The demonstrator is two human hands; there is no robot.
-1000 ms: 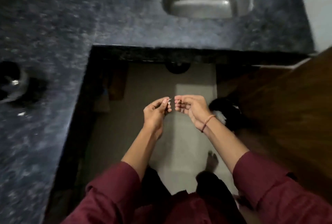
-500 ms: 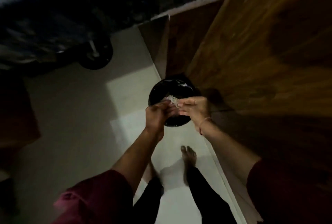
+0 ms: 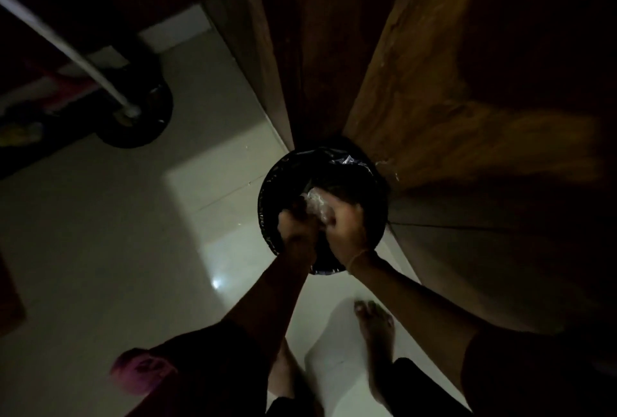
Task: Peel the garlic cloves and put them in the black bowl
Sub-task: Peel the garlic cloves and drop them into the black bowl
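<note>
Both my hands are held together low over a round black bin [image 3: 267, 189] lined with a black bag, which stands on the floor. My left hand [image 3: 295, 223] and my right hand [image 3: 347, 219] have their fingers curled round a small whitish clump of papery garlic skins [image 3: 315, 202] between them. The light is dim and the fingertips are hard to make out. No black bowl and no garlic cloves are in view.
A wooden cabinet door [image 3: 434, 99] rises right behind the bin. Pale floor tiles [image 3: 133, 249] spread to the left. A white pole on a round black base [image 3: 133, 122] stands at the far left. My bare feet [image 3: 374, 319] are just below the bin.
The view turned from the dark counter and sink down to the floor. My hands moved together over the bin and then lower into its mouth, still holding the skins.
</note>
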